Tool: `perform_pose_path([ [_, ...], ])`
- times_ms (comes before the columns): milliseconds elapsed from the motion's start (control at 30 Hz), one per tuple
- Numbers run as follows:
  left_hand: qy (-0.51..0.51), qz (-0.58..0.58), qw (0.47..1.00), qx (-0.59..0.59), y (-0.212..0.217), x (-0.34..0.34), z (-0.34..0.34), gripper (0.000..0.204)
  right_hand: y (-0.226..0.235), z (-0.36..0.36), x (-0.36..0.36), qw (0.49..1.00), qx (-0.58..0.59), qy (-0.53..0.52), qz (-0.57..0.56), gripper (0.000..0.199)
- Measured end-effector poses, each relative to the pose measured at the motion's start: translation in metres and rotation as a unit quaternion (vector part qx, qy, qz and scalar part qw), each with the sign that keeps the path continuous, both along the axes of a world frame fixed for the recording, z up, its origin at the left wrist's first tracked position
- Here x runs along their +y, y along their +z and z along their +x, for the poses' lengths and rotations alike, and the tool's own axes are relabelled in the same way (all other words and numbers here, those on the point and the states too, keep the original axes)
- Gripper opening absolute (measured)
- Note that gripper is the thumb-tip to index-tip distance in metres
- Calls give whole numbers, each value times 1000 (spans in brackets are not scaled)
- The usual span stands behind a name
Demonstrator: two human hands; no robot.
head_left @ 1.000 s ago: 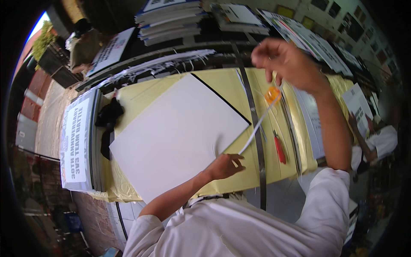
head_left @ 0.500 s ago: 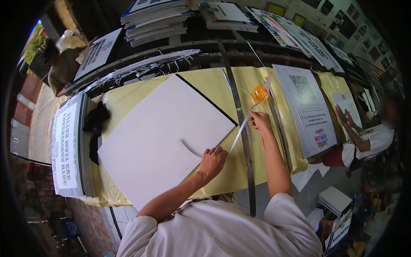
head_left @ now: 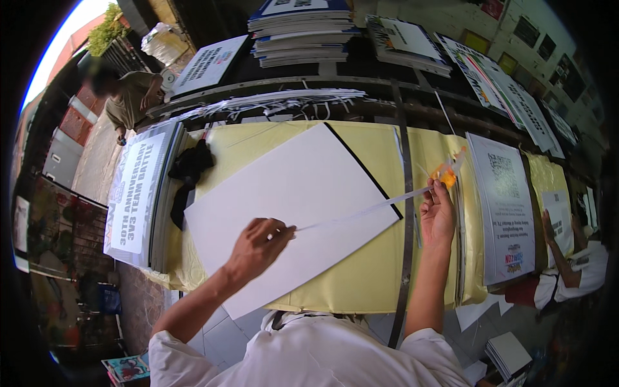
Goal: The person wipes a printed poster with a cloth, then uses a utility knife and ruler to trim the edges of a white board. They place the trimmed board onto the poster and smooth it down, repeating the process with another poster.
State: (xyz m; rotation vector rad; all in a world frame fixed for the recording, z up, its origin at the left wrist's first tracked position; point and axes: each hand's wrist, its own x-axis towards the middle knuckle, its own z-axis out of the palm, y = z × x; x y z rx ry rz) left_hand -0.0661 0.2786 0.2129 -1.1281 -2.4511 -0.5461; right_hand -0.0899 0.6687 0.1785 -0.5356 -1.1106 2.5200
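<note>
A narrow white strip [head_left: 361,213] is stretched taut between my two hands, slanting up to the right. My left hand [head_left: 261,245] pinches its left end above a large blank white board [head_left: 284,193], which lies aslant with a black band along its far right edge. With fingertips together, my right hand [head_left: 438,216] grips the strip's other end, past the board's right corner. Just beyond those fingers is a translucent orange object [head_left: 445,174]; its kind is hard to make out. Yellow sheeting [head_left: 361,277] covers the table beneath.
Printed boards are stacked at the left [head_left: 138,193], beside a bunched black cloth [head_left: 192,161]. A dark metal bar [head_left: 405,258] crosses the table. A printed board [head_left: 500,206] lies at the right. Two other people are nearby, one far left [head_left: 132,97], one at right [head_left: 580,264].
My hands have moved apart, the left one leftward over the board. The strip, curled and loose at one end before, is now straight. The whole view has shifted.
</note>
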Motion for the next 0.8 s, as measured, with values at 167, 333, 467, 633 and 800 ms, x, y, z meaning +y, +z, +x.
perform_pose_path([
  [167, 52, -51, 995, 66, 11, -73, -48, 20, 8, -50, -21, 991, -14, 111, -75, 24],
  [333, 87, -106, 978, 158, 17, -150, -130, 27, 20, -121, -37, 989, -13, 139, -50, 22],
  [467, 134, -103, 968, 185, 5, -197, -215, 27, 15, -189, -57, 990, -43, 132, 3, 21],
  [633, 195, -87, 948, 234, -17, -238, -329, 26, -5, -284, -80, 988, -75, 113, 69, 13],
  [800, 205, -106, 938, 258, -56, -262, -413, 26, -41, -367, -99, 968, -122, 88, 199, 17],
])
